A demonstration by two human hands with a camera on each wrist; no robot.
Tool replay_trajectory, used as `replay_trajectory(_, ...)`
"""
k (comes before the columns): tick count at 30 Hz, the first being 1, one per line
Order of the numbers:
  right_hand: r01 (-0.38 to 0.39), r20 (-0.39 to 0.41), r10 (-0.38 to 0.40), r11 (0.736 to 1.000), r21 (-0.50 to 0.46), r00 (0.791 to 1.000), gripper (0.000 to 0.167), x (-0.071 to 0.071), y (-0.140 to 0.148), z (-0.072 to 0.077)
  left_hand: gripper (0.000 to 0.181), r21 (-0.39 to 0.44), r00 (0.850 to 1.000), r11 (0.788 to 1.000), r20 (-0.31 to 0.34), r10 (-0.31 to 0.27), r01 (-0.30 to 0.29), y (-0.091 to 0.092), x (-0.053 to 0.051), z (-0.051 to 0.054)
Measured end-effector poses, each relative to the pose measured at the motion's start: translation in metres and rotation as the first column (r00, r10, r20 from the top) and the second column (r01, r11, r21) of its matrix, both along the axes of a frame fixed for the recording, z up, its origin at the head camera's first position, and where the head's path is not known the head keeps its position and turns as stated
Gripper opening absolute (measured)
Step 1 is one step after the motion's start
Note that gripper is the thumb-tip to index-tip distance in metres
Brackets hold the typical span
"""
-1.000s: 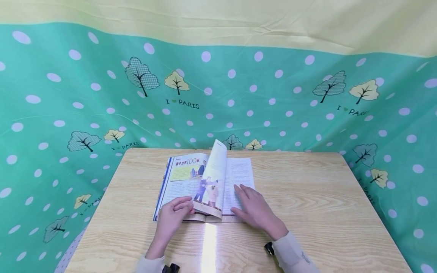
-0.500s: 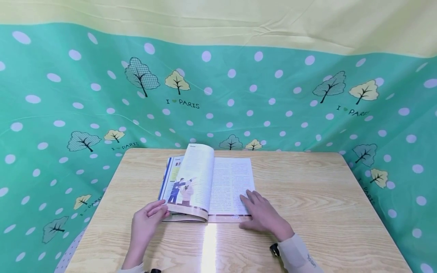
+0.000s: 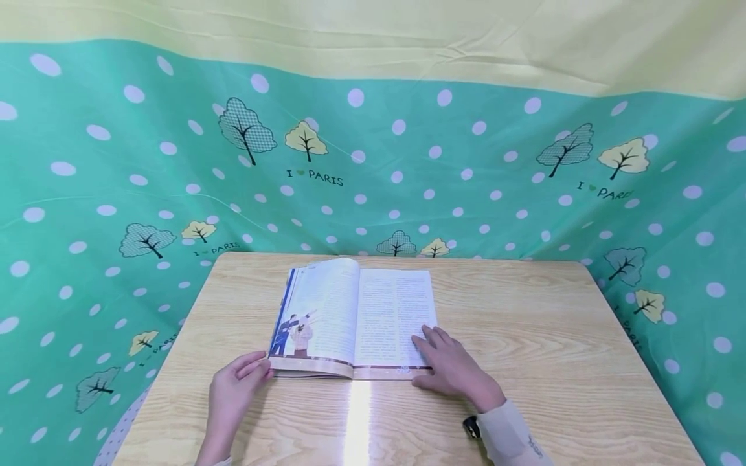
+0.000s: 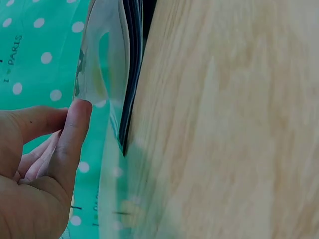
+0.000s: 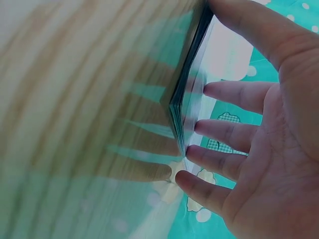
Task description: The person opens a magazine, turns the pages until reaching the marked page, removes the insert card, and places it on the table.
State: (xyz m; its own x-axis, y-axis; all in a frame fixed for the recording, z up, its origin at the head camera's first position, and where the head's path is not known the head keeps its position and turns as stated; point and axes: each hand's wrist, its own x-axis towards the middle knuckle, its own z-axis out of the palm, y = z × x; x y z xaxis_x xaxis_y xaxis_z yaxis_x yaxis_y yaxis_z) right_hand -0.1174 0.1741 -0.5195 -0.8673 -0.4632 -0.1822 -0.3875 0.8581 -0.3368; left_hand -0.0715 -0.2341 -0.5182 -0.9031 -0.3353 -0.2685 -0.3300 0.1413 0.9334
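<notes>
An open magazine lies on the wooden table, with an illustration of two figures on its left page and columns of text on its right page. At its lower left corner, my left hand pinches the edge of a page between thumb and fingers; the left wrist view shows that page lifted off the ones under it. On the lower right corner rests my right hand, its fingers spread and nearly straight. In the right wrist view the fingertips touch the page edge.
The pale wooden table extends on both sides of the magazine, with a bright light reflection in front. A green dotted curtain with tree prints hangs behind and around the table.
My left hand has carried the page from the middle over to the left, laying it nearly flat. The right hand has slid slightly toward the lower right corner.
</notes>
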Motion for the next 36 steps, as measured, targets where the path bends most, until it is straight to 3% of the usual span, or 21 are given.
replay_trajectory(7,-0.029,-0.005,0.029,0.998,-0.056,1.000,0.071,0.002,0.007,0.002,0.037,-0.035,0.999,0.999,0.039,-0.001,0.002,-0.007,0.001,-0.005)
replay_trajectory(13,-0.067,-0.057,0.062,0.994,-0.086,0.996,0.059,0.004,0.014,0.002,0.037,-0.087,0.999,0.996,0.048,-0.019,0.024,-0.010,0.001,-0.006)
replay_trajectory(22,-0.063,-0.052,0.061,0.997,-0.054,0.997,0.068,0.005,0.012,0.003,0.038,-0.179,0.998,0.983,0.064,-0.028,0.039,-0.007,-0.002,-0.004)
replay_trajectory(36,-0.111,-0.034,0.109,0.992,-0.056,0.993,0.060,0.005,0.018,0.006,0.036,-0.159,0.998,0.986,0.043,-0.038,0.044,-0.005,-0.001,0.001)
